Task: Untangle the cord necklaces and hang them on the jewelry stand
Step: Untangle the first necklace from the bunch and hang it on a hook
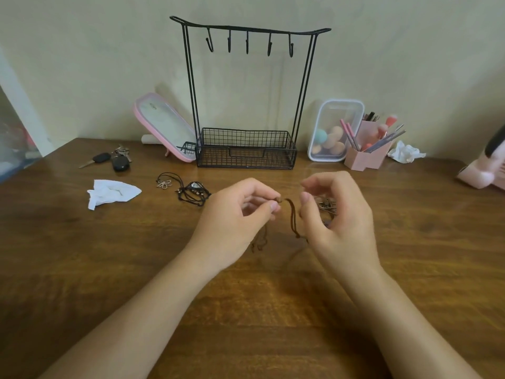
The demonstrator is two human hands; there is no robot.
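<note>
In front of the black wire jewelry stand [247, 105], the fingers [259, 191] of the left hand [235, 214] pinched a knot of the brown cord necklace [292, 217]. The right hand [338, 214] curled beside it, and I could not tell whether it gripped. Pulling hard would probably tighten the knot. The tangled black cord necklaces [192, 191] lay front-left of the stand, its 5 hooks [247, 45] bare.

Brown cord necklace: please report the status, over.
Left grip pinches brown cord necklace at knot. Right grip curled beside it, hold unclear. Jewelry stand hooks bare. Black necklaces tangled at left.
</note>
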